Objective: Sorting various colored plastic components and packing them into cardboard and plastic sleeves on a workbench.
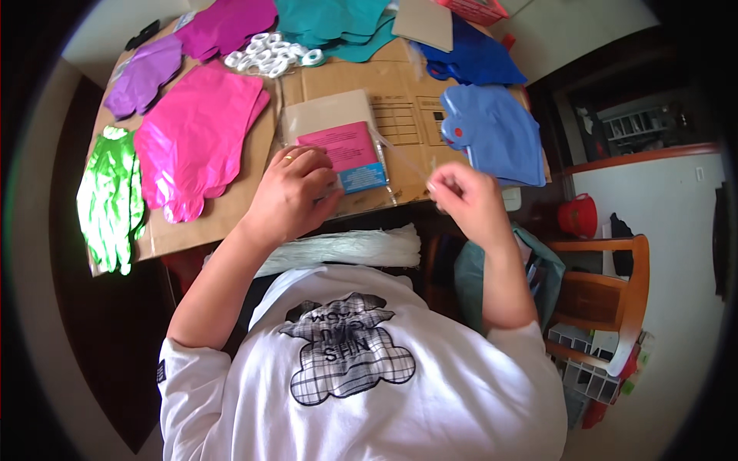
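Note:
My left hand (290, 194) presses down on a clear plastic packet (338, 146) holding a pink and blue card, which lies on flattened brown cardboard (400, 92). A ring shows on one finger. My right hand (465, 196) is raised just right of the packet, its fingertips pinched on a thin clear strip (403, 157) that stretches from the packet's right edge. Both forearms come up from my white printed shirt.
Flat foil balloons lie around the cardboard: green (111, 200), pink (196, 138), purple (142, 75), magenta (227, 24), teal (330, 19), light blue (496, 132), dark blue (477, 58). White ribbon rolls (270, 55) sit at the back. A white fibre bundle (346, 247) lies near me. A wooden chair (607, 296) stands right.

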A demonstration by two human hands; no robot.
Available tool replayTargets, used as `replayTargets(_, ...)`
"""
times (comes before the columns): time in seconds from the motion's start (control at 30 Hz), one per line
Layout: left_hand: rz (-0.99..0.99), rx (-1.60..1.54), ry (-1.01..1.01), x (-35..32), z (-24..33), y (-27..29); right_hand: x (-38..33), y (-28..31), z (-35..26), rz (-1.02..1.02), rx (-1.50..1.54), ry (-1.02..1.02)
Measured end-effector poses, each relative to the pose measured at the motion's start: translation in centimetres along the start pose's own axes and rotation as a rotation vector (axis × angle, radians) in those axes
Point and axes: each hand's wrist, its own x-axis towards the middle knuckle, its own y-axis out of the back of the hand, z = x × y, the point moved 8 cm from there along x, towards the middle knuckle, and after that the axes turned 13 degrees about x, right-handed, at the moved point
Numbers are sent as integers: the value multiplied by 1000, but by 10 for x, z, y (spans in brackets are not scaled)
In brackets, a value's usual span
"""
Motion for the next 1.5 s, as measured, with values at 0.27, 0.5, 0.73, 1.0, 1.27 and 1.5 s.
replayTargets(0.27,138,149,-119,-9,20,-3,-73,-27,-1,151,-149,243)
replayTargets(0.5,223,82,-125,-5,32,1,-69,-38,-18,178,-262,356)
replayTargets(0.73,222,65,-89,-6,33,-2,-79,-21,-22,258,-353,396)
replayTargets(1.0,193,55,-107,-8,36,-9,-64,-49,-24,361,-506,464)
replayTargets(1.27,131,-36,-24,-8,25,-20,-11,-67,-22,119,-374,344)
replayTargets(1.5,108,-105,17,-4,18,-22,-6,-58,-17,55,-359,314)
